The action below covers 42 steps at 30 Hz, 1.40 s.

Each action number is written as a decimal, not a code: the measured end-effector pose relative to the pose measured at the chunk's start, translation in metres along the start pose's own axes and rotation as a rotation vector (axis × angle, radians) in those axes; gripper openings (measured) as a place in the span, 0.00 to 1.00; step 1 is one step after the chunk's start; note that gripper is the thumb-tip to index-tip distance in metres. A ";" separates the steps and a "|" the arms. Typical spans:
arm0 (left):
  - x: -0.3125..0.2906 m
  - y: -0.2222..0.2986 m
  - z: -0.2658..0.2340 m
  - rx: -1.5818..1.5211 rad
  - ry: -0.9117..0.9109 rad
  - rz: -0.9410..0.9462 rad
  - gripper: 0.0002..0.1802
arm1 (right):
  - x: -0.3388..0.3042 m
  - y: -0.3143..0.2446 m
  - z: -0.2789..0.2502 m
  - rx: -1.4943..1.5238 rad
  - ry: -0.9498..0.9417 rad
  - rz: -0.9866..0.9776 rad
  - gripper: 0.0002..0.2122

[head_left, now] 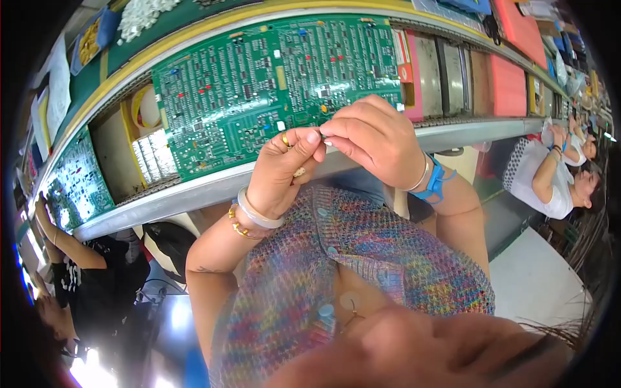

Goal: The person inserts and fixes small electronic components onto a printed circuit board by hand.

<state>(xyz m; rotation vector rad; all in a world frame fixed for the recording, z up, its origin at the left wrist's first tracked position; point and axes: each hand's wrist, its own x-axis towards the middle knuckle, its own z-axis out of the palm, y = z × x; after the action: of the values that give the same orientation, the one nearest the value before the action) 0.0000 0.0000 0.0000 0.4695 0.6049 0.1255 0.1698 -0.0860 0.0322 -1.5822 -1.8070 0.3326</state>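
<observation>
Honestly can't make out what's between the fingertips of the left hand (288, 165) and right hand (381, 139) — way too small. Both hands hide bits of the big green circuit board's near edge (249, 123) (its tiny chips are too small to identify). The co-worker on the left (107, 278) — partly lost in the dark rim. Far-right clutter (592, 77) is just blur.
</observation>
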 end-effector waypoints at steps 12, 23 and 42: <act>-0.010 0.056 -0.035 -0.158 0.010 0.050 0.17 | 0.073 0.076 0.003 -0.282 0.078 0.111 0.05; -0.017 0.063 -0.069 0.175 0.064 0.097 0.15 | 0.103 0.076 0.010 -0.250 -0.017 0.078 0.06; -0.013 0.076 -0.062 0.253 0.092 0.000 0.17 | 0.110 0.075 0.023 -0.427 -0.083 0.075 0.06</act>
<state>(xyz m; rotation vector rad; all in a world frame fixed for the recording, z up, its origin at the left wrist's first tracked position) -0.0444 0.0877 -0.0029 0.7119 0.7152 0.0714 0.2114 0.0398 0.0061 -1.9540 -1.9784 0.0447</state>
